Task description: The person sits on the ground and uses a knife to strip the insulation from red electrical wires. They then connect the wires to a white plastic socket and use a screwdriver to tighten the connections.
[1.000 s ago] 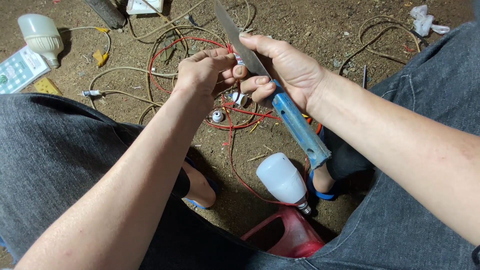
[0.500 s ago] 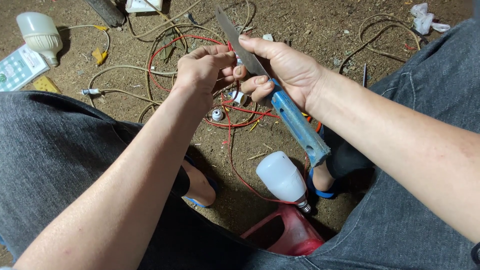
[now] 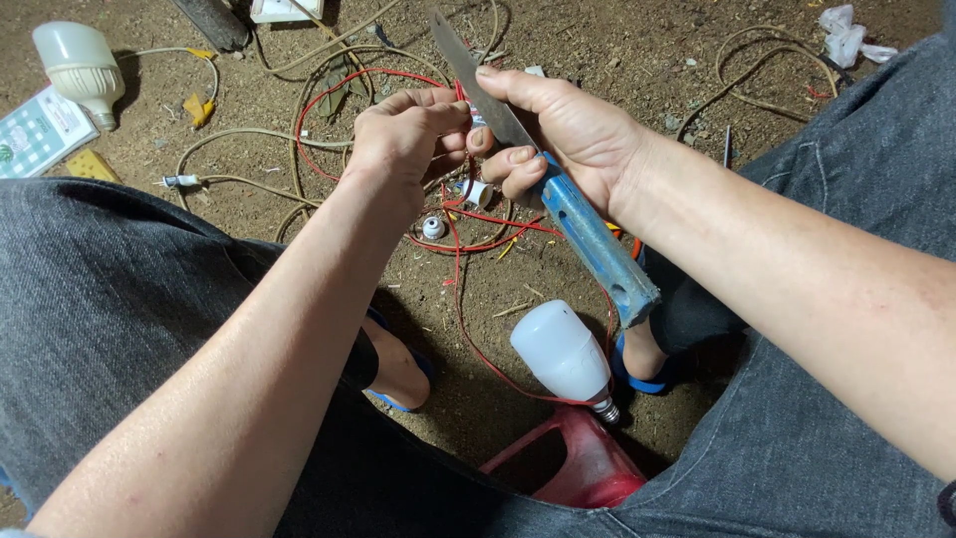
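My right hand [image 3: 573,134] grips a long knife [image 3: 558,184] with a blue handle, its grey blade pointing up and away over the ground. My left hand [image 3: 403,139] pinches a thin red wire [image 3: 460,249] right against the blade, fingertips touching those of the right hand. The red wire hangs down from the hands and loops across the dirt. A white bulb [image 3: 563,357] lies below the hands on a red plastic stool [image 3: 588,463], between my knees.
Beige cables [image 3: 249,134] coil over the dirt floor. Another white bulb [image 3: 80,65] lies at the far left beside a green-and-white box [image 3: 35,130]. Small white fittings [image 3: 434,227] sit under the hands. My feet wear blue sandals [image 3: 637,374].
Both hands have stayed together with only slight shifts; the knife and wire remain in nearly the same place.
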